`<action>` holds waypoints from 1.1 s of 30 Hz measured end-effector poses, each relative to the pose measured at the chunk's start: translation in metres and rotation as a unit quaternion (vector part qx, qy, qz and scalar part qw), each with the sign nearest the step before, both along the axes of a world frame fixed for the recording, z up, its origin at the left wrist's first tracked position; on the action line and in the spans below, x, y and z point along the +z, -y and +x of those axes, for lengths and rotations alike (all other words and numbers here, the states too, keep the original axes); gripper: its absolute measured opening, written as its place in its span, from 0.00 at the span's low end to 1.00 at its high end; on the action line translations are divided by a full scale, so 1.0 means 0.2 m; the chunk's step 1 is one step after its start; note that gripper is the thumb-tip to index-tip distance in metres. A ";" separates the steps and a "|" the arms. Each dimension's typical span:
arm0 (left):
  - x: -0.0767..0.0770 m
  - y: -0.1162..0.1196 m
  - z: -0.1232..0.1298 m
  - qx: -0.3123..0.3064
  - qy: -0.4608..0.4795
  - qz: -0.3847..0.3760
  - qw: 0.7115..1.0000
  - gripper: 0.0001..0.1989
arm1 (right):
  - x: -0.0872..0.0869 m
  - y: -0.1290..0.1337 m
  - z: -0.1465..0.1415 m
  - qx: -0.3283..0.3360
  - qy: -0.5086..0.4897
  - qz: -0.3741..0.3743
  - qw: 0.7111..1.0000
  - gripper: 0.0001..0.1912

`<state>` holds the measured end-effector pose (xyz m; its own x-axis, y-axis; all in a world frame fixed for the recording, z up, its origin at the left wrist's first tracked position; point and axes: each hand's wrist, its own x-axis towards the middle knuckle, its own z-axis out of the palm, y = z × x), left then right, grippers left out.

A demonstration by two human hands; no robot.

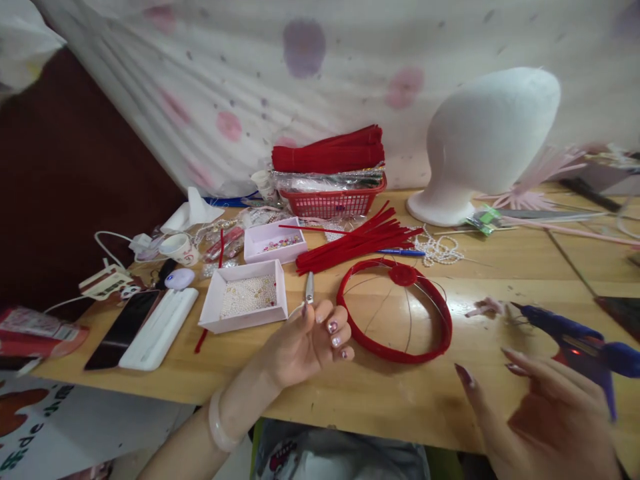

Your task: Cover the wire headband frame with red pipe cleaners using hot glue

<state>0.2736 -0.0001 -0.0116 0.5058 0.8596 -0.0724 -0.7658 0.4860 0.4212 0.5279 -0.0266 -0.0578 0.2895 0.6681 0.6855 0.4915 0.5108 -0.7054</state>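
My left hand point(313, 343) is palm up over the front of the table, fingers loosely curled and apart, with nothing visible in it. Just beyond its thumb a small silver scissors-like tool point(309, 288) shows, partly hidden by the hand. Right of the fingertips lies a red fuzzy hoop point(357, 341) with thin wires across it and a red round coil point(403, 275) at its far edge. At lower right, my right hand point(545, 413) is open, thumb spread from the fingers, holding nothing visible. Beyond it rests a blue glue gun point(565, 330) with a lit red light.
A bundle of red chenille stems point(355, 243) lies before a red basket point(333, 200). White boxes of pearls point(245, 297) and gems point(275, 241) stand left. A white foam head point(490, 133) stands at back right. A phone point(123, 330) and white case point(159, 330) lie left.
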 end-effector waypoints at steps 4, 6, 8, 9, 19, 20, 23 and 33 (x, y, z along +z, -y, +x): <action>0.01 0.05 0.07 -0.034 0.011 -0.017 0.999 0.21 | 0.23 0.03 -0.14 0.146 0.111 0.012 0.983 0.18; 0.03 0.06 0.10 -0.039 0.006 -0.021 0.999 0.21 | 0.32 0.02 -0.23 0.185 0.185 0.014 0.965 0.12; 0.05 0.07 0.12 -0.037 -0.009 -0.036 0.999 0.20 | 0.37 0.00 -0.30 0.209 0.197 0.014 0.958 0.11; 0.06 0.08 0.13 -0.034 -0.021 -0.047 0.998 0.19 | 0.38 -0.01 -0.33 0.221 0.194 0.014 0.956 0.11; 0.06 0.06 0.15 -0.022 -0.101 -0.091 0.990 0.18 | 0.36 -0.04 -0.34 0.252 0.183 -0.024 0.950 0.14; 0.05 0.06 0.15 -0.025 -0.100 -0.094 0.990 0.18 | 0.36 -0.05 -0.34 0.252 0.184 -0.027 0.950 0.13; 0.05 0.05 0.14 -0.030 -0.099 -0.100 0.990 0.17 | 0.35 -0.05 -0.35 0.247 0.189 -0.035 0.950 0.12; 0.04 0.06 0.14 -0.033 -0.092 -0.118 0.988 0.16 | 0.33 -0.05 -0.34 0.235 0.179 -0.043 0.954 0.11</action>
<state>0.3019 -0.0119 -0.0028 0.5199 0.7735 -0.3624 -0.6497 0.6335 0.4201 0.4602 -0.0163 0.0077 -0.2985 0.7241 0.6217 0.4385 0.6827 -0.5846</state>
